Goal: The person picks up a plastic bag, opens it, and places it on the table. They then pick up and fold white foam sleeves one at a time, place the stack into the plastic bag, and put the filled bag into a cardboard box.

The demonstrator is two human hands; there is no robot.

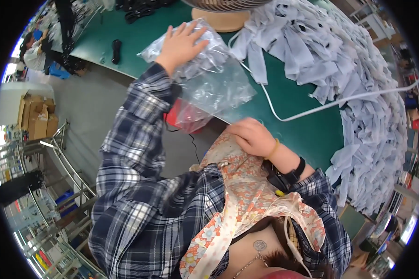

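My left hand point(181, 45) lies flat with spread fingers on a clear plastic bag point(228, 86). Pale grey contents show through the bag under the palm. The bag's lower part hangs past the green table's point(302, 135) near edge, over a red object point(184, 116) of unclear kind. My right hand point(252, 136) is at that same edge, right of the bag and in front of the floral apron point(239, 181). Its fingers are curled together; whatever they may hold is hidden.
Pale grey fabric strips point(321, 56) form a large heap along the table's far and right sides. A white cable point(307, 114) loops across the tabletop. A fan's beige base point(221, 21) stands at the back. Left lies a black cable bundle point(116, 51); cardboard boxes point(37, 116) stand beyond.
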